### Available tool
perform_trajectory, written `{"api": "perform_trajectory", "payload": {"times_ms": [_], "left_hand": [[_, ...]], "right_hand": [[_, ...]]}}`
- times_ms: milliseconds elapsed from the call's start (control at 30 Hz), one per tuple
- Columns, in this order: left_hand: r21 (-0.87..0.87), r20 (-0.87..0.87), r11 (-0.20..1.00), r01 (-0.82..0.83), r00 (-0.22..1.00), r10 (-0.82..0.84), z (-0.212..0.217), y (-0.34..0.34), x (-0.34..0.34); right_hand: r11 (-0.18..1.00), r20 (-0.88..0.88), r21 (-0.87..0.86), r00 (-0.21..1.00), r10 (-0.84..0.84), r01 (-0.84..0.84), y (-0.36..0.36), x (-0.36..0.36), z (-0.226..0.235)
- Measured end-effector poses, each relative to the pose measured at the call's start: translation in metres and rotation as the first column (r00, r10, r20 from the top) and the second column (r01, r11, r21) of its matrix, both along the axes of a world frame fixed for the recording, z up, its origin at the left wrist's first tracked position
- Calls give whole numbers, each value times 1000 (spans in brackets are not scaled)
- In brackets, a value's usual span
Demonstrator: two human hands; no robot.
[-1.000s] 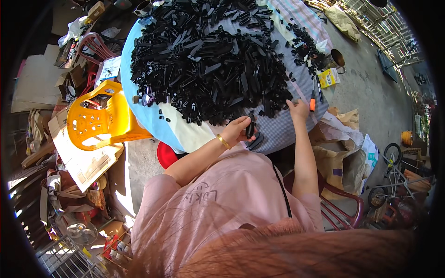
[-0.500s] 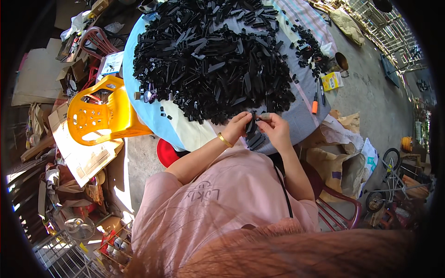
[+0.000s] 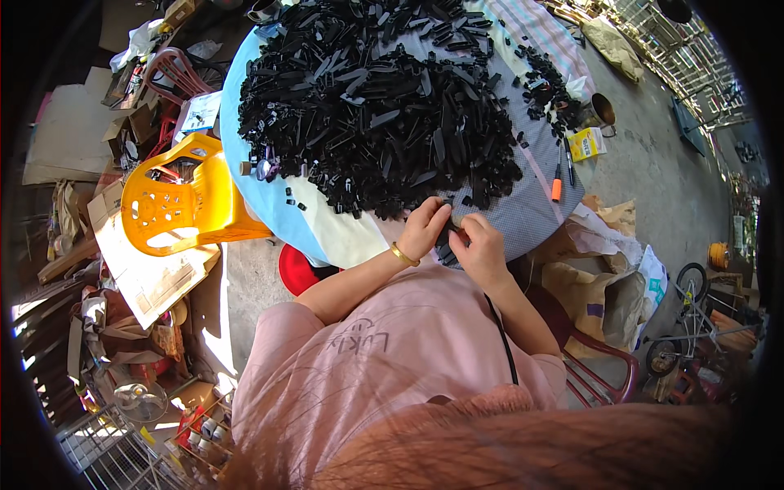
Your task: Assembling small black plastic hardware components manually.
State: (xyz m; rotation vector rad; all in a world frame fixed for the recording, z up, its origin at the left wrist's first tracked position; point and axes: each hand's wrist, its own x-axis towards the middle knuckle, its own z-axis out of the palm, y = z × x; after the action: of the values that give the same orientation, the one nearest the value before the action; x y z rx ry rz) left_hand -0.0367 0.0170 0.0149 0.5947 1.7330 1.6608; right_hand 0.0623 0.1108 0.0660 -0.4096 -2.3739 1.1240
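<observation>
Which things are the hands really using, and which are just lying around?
Being used:
left hand and right hand, pinching a small black part between them
big heap of black plastic pieces
round table

Just lying around:
yellow plastic chair
orange-handled tool
small yellow box
red stool
bicycle

Harsh daylight, heavy fisheye bend

Strong sun floods the round cloth-covered table (image 3: pixel 343 233) and the grey concrete floor (image 3: pixel 653 171), and the heap of glossy black plastic strips (image 3: pixel 384 106) throws back small glints. Hard shadow sits under the yellow plastic chair (image 3: pixel 175 200), with burnt-out sun patches at lower left. Centre detail is crisp; the rim curves, smears and falls into a black vignette. Reddish hair (image 3: pixel 531 441) at the bottom edge is blurred.
</observation>
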Motion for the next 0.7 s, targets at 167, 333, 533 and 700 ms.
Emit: {"api": "perform_trajectory", "payload": {"times_ms": [167,333,533,700], "left_hand": [[-131,-159,991,-5,987,-16,9,-1,1],[-243,-141,965,-95,988,61,-3,-3,9],[-320,-298,939,-125,954,26,-27,4,3],[-518,-415,839,165,810,-415,-54,0,9]], "right_hand": [[957,189,247,976,109,-154,0,5,-7],[933,271,260,946,177,-249,-6,9,-29],[968,297,-93,922,249,-231,-3,7,-39],[994,462,-34,880,107,-103,54,18,-81]]}}
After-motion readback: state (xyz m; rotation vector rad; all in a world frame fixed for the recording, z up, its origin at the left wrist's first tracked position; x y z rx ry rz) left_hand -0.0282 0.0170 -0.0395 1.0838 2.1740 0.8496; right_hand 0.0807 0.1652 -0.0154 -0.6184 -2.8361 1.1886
